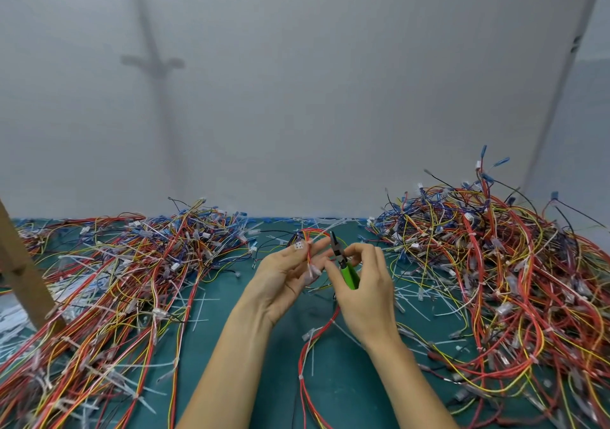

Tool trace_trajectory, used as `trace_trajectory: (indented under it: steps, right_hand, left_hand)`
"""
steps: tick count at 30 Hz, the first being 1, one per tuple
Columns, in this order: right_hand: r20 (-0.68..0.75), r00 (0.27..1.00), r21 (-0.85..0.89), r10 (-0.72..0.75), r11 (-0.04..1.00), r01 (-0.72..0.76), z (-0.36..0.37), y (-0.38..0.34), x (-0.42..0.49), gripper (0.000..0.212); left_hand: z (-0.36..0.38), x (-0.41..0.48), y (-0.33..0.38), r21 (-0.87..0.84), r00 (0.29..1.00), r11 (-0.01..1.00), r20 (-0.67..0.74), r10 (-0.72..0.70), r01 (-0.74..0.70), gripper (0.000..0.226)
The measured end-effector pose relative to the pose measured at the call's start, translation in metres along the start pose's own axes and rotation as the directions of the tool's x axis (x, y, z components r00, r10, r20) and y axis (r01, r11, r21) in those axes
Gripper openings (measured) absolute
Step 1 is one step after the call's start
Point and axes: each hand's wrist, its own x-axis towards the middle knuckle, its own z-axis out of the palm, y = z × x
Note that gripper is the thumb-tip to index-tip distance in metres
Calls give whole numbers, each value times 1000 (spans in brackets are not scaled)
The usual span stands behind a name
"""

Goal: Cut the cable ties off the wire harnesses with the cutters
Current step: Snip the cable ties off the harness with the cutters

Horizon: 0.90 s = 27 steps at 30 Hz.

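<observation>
My left hand (pixel 286 278) is raised palm-up over the green mat and holds a thin red-and-yellow wire harness (pixel 310 250) with a white connector near the fingertips. My right hand (pixel 364 283) grips green-handled cutters (pixel 345 265); their dark jaws point up and left, close beside the harness at my left fingertips. The same harness hangs down between my forearms in a red loop (pixel 305 356) carrying white cable ties. Whether the jaws touch a tie I cannot tell.
A big tangled pile of harnesses (pixel 115 283) lies on the left, a taller pile (pixel 495 263) on the right. Cut white cable ties (pixel 201 310) litter the green mat (pixel 264 379). A wooden post (pixel 23 273) leans at the far left. A grey wall stands behind.
</observation>
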Motion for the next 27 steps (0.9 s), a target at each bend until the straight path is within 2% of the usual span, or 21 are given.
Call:
trace_trajectory:
  steps: [4,10,18,27]
  right_hand:
    - [116,993,-78,-6,997,15,0,2,1,28]
    - [174,984,-148,29,989,-3,1,3,1,35]
    - [185,981,-169,63,985,-32,0,2,1,40]
    - [194,977,-189,90,980,-53,-1,3,2,42]
  left_hand:
    - [-3,-1,-2,153,995,986,-56,82,-73,41]
    - [-5,-1,-3,270,985,953,-65,160,-137,19]
    - [-1,-3,-5,322,976,930,-65,208,-176,11]
    - [0,-4,-4,295,973,936,-65,220,-192,34]
